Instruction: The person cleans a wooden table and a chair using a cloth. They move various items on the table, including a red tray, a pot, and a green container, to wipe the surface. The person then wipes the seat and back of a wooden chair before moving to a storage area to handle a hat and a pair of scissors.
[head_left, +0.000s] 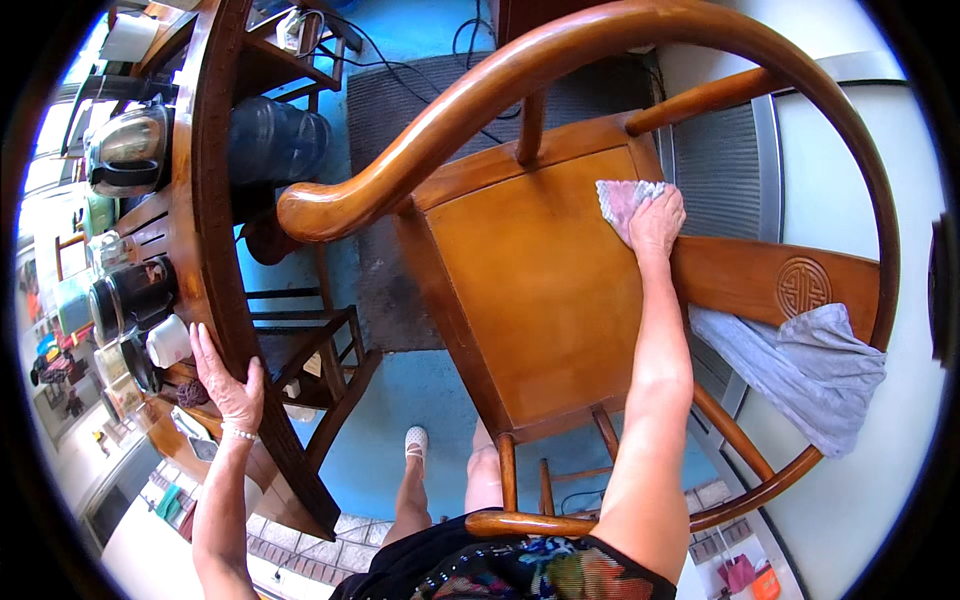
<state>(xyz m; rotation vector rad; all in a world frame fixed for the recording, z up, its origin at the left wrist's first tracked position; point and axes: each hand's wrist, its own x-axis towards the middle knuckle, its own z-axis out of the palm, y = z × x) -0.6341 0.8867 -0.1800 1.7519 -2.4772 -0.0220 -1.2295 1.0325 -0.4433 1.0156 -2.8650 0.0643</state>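
Note:
My right hand (658, 223) presses a pink and white cloth (624, 201) against the wooden seat (551, 300) of an armchair, near the seat's back edge. The chair's curved armrest rail (480, 82) loops around from the far side to the near side. Behind my right hand rises the back splat (735, 266), which bears a round carved emblem (803, 287). My left hand (225, 375) rests with fingers spread on the edge of a wooden tea table (217, 285). Its fingertips are beside a white cup (169, 340); I cannot tell whether they touch.
A grey-blue cloth (810, 375) drapes over the chair's back rail. A glass kettle (129, 150) and a black pot (135, 296) stand on the table. A large blue water bottle (277, 141) is beside it. Cables (397, 71) run over a dark mat (382, 292).

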